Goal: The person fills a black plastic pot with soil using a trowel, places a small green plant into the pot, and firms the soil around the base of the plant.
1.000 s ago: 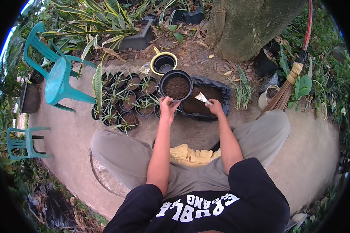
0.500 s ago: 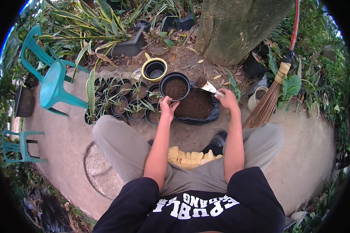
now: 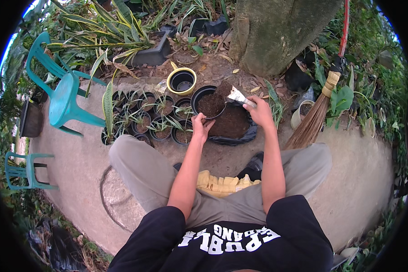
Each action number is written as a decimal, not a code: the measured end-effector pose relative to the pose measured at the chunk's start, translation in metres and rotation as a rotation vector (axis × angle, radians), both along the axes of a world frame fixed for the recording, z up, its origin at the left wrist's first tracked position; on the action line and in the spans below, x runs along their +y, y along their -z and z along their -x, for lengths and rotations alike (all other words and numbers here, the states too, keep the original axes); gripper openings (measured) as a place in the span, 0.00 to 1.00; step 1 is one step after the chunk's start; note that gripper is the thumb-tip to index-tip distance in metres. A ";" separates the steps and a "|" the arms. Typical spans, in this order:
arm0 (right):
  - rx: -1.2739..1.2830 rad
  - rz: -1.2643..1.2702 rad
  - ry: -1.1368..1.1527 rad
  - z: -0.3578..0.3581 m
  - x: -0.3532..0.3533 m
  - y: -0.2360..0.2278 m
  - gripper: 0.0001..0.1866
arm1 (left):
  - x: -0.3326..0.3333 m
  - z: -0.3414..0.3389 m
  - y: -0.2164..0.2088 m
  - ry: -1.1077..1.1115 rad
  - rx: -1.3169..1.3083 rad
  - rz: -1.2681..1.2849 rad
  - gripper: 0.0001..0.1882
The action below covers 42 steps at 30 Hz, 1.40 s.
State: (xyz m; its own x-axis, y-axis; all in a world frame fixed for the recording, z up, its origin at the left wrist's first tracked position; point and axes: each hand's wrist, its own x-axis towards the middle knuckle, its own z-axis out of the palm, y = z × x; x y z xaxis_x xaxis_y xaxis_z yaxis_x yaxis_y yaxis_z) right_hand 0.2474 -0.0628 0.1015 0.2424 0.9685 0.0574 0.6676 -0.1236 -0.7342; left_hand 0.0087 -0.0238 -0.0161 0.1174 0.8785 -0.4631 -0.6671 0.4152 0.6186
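Right hand (image 3: 260, 112), just right of frame centre: your fingers are wrapped around the handle of a pale trowel (image 3: 238, 95), blade pointing left. Dark soil (image 3: 223, 89) is heaped at its tip, over the right edge of the pot. Left hand (image 3: 201, 126), centre: you've got the black pot (image 3: 193, 103) gripped at its lower edge, pot tipped a bit (exact finger placement underneath is hidden). The pot sits mid-frame, soil inside.

Just right of and below the pot: black plastic bag (image 3: 248, 137), open, more soil in it. Left of the pot, a cluster of small potted plants (image 3: 161, 129). Above it, a yellow container (image 3: 180, 93) with a black pot inside. Further out: broom (image 3: 310, 119) at right, tree trunk (image 3: 281, 36) upper right, teal chair (image 3: 63, 99) upper left, another chair (image 3: 31, 171) lower down at far left.
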 end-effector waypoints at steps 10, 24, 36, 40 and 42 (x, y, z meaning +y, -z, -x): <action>-0.212 -0.270 0.013 0.013 -0.001 -0.009 0.15 | -0.012 -0.023 -0.005 0.017 0.121 0.014 0.23; -0.229 -0.260 -0.001 0.012 -0.004 -0.005 0.16 | -0.010 -0.023 0.005 -0.031 0.029 -0.017 0.21; -0.085 -0.163 0.026 -0.001 0.001 0.015 0.16 | -0.018 -0.023 0.010 0.039 0.035 -0.030 0.21; 0.043 -0.152 0.051 -0.015 0.005 0.047 0.16 | -0.008 -0.003 0.016 -0.037 0.039 -0.023 0.23; 0.106 -0.125 0.059 -0.026 0.007 0.067 0.17 | -0.003 0.006 0.010 -0.084 0.083 -0.017 0.25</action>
State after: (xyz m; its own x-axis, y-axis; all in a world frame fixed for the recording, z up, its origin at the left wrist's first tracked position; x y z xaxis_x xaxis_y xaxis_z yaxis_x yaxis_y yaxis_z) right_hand 0.2732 -0.0560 0.0342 0.3096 0.9393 0.1477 0.5798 -0.0634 -0.8123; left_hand 0.0027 -0.0267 -0.0260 0.0049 0.8916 -0.4528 -0.6449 0.3489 0.6800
